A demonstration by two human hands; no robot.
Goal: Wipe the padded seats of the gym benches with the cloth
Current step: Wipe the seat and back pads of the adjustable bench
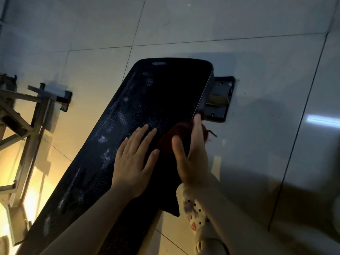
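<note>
Wiping the bench pad's edge

My right hand (191,153) presses the dark red cloth (173,133) against the black pad (147,100); my left hand (134,159) lies flat, fingers spread. No readable writing.

Open run of black padded seat (158,92) toward its far rounded end and along its left edge. Near stretch taken up by left hand (134,159) lying flat; right edge blocked by right hand (191,153) and dark red cloth (174,131). Beyond far right corner, bench foot bracket (220,100) on tiled floor (276,70). Off left edge, metal frame (27,116).
</note>
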